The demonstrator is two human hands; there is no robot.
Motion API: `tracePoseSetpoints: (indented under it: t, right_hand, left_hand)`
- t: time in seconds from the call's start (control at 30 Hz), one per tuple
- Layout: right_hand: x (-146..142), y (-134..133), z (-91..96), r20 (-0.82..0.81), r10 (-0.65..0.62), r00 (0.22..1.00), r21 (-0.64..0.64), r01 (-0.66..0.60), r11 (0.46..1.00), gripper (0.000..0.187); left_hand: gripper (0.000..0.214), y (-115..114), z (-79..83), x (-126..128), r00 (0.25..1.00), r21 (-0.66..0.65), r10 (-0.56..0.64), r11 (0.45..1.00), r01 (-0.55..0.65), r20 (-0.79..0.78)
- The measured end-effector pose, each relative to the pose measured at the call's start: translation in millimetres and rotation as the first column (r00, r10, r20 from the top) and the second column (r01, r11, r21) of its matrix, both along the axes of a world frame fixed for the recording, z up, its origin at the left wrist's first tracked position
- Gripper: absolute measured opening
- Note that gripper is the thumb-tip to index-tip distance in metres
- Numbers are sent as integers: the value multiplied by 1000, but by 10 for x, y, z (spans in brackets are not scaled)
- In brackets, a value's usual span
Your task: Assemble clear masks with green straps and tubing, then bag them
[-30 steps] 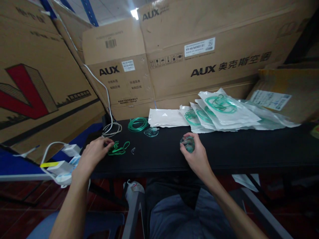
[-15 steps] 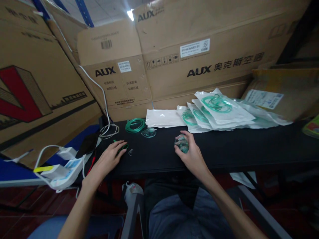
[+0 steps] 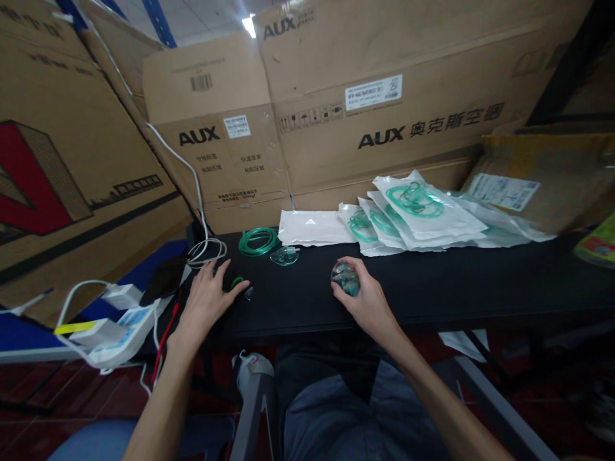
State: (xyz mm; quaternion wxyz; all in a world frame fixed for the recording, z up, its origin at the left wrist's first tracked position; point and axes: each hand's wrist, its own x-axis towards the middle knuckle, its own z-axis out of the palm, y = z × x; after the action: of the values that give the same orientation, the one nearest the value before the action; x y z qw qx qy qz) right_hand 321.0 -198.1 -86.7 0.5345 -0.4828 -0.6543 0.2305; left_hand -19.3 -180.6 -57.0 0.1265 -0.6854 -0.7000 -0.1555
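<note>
My left hand [image 3: 211, 291] is spread open low over the left of the black table, fingers apart. Between its thumb and fingers a green elastic strap [image 3: 236, 282] lies on the table, partly covered by the hand. By the thumb tip is a small clear plastic piece [image 3: 248, 293]. My right hand [image 3: 364, 291] is closed around a clear, green-tinted oxygen mask [image 3: 346, 278], held just above the table. Another clear mask [image 3: 284, 256] lies between the hands, farther back. Behind it sits a coil of green tubing [image 3: 258, 241].
White pouches with green tubing [image 3: 416, 202] are piled at the back right, beside a flat white pouch [image 3: 314, 228]. Cardboard boxes [image 3: 327, 160] wall off the back. A power strip [image 3: 118, 339], cables and a dark phone [image 3: 166, 280] lie at the left.
My left hand has opened and spread, drawing back from the green strap, which now shows between thumb and fingers. My right hand keeps the mask, turned slightly.
</note>
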Motion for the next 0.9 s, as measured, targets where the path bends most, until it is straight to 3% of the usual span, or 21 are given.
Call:
tracePoseSetpoints:
  t: [0.07,0.13,0.33,0.5,0.67,0.8,0.9]
  right_hand:
    - [-5,-4,5,3,5,1000,5,-5,1000,38]
    - [-9,-6,6,5,8,1000,9,-8,1000,39]
    - [-13,-4,-6,15,14,1000,17,-15,1000,40]
    - [-12,-2,-18,24,25,999,24,-25,999,40]
    - [-12,2,-11,30,46,999,59,-47,997,39]
    - [-9,2,7,34,59,998,83,-62,995,38]
    - [4,0,8,41,63,997,80,-66,995,38]
  left_hand:
    - [95,26,-34,-52,994,-93,104,991,-100,34]
    - [95,33,-61,-118,989,-163,132,979,-119,67]
    - [65,11,-127,-305,1000,-125,18,992,-14,25]
    - [70,24,-203,-409,998,-61,-50,997,52,27]
    - [57,46,-227,-456,993,-57,-118,991,118,4]
    - [62,-36,-34,-247,983,147,-168,977,156,69]
    - [52,-196,201,195,936,254,-235,953,167,263]
